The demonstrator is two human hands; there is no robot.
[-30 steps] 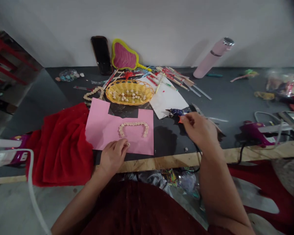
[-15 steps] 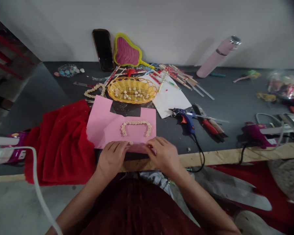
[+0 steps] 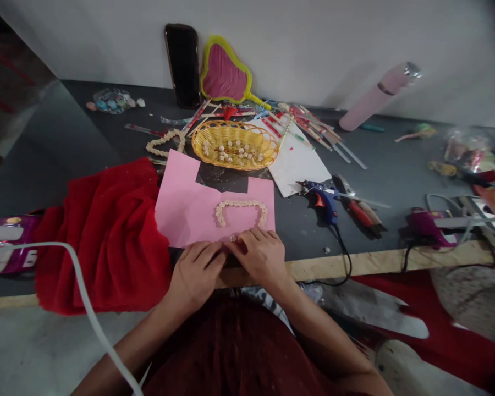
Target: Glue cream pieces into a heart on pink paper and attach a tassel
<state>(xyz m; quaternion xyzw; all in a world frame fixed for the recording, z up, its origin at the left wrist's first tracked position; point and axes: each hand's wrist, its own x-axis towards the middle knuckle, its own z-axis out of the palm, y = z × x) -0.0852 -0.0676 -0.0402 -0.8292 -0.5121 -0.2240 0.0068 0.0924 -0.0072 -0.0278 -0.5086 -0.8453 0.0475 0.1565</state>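
Left hand (image 3: 200, 270) and right hand (image 3: 263, 254): fingers curled, tips nearly meeting by small cream bead (image 3: 233, 238) (which grip pinches it, cannot tell) | cream beaded strip (image 3: 242, 203): bent on pink paper (image 3: 187, 206), just beyond right hand | blue glue gun (image 3: 329, 206): on table (image 3: 396, 173)

Tiny pale piece (image 3: 233, 238) near curved cream strand (image 3: 241, 203)

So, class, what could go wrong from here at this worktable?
The cord of the glue gun droops over the table's front edge; an arm might snag it. The nozzle appears to overlap the white sheet; if hot, it could mark it. The right hand is close to the curved pale strip and might nudge it out of shape.
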